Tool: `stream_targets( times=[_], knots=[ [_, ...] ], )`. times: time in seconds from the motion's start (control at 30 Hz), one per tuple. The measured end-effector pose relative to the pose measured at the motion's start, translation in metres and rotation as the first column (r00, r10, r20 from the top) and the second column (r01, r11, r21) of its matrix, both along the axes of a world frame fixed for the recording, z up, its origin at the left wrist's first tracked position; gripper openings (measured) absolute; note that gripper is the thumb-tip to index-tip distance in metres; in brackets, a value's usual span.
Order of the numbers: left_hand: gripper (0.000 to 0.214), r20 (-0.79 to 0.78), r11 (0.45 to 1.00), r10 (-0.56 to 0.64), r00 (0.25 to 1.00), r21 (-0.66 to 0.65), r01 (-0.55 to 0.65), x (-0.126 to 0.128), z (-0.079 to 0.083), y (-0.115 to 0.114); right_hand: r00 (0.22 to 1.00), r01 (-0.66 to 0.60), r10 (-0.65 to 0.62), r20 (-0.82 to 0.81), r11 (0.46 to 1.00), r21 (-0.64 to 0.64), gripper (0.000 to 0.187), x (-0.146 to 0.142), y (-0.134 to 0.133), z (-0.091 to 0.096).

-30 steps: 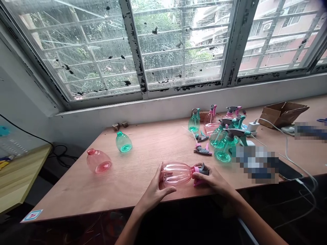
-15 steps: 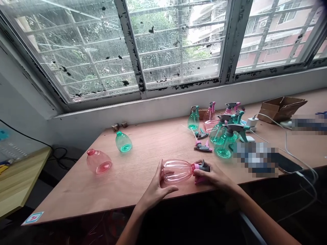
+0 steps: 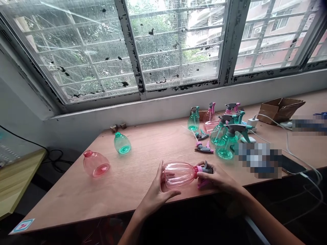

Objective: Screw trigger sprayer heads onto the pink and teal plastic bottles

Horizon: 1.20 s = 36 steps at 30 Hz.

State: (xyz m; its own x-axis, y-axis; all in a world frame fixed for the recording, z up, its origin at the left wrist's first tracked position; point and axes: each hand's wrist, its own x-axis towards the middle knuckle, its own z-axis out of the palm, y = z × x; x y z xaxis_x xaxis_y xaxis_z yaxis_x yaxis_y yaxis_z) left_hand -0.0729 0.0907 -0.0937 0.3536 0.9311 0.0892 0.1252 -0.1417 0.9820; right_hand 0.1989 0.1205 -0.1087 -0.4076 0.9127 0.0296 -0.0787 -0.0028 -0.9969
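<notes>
A clear pink spray bottle (image 3: 178,174) lies sideways between my hands, low over the near edge of the table. My left hand (image 3: 157,192) cups its base, fingers bent around the far side and thumb stretched out in front. At the other end, my right hand (image 3: 216,178) grips the grey and pink spray head (image 3: 207,169), which sits on the bottle's neck. Beyond them, a loose pink and grey spray head (image 3: 203,148) and a green and grey one (image 3: 201,135) rest on the wood. To the left are an uncapped pink bottle (image 3: 96,164) and an uncapped green bottle (image 3: 122,143).
Several green and pink bottles with spray heads, among them a green spray bottle (image 3: 225,148), crowd the table's right side. Behind them is an open cardboard box (image 3: 277,110). A phone (image 3: 293,165) with a white cable (image 3: 288,143) lies at the right edge.
The view has shifted slightly. Both hands keep their hold on the pink spray bottle, which sits a little farther right and lower in the picture.
</notes>
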Motion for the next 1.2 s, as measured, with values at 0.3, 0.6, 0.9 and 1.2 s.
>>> stream_targets(
  times=[0.3,0.6,0.9,1.2],
  knots=[
    [0.097,-0.001,0.999,0.034,0.999,-0.028,-0.034,0.001,0.004,0.001,0.999,0.045,-0.047,-0.014,0.994,-0.100,0.047,-0.002,-0.003,0.002],
    [0.097,-0.052,0.998,0.039,0.998,0.044,-0.037,0.001,0.001,0.001,1.000,0.017,-0.019,-0.024,0.998,-0.061,0.039,-0.002,-0.002,0.006],
    [0.108,-0.041,1.000,0.029,0.999,-0.006,-0.029,-0.005,-0.008,0.001,0.999,0.030,-0.033,-0.038,0.997,-0.067,0.039,-0.002,-0.002,0.003],
    [0.109,-0.071,0.999,0.034,0.997,0.043,-0.031,-0.002,0.001,-0.003,0.986,0.016,-0.040,-0.163,0.989,-0.145,0.039,-0.005,-0.004,0.001]
  ],
)
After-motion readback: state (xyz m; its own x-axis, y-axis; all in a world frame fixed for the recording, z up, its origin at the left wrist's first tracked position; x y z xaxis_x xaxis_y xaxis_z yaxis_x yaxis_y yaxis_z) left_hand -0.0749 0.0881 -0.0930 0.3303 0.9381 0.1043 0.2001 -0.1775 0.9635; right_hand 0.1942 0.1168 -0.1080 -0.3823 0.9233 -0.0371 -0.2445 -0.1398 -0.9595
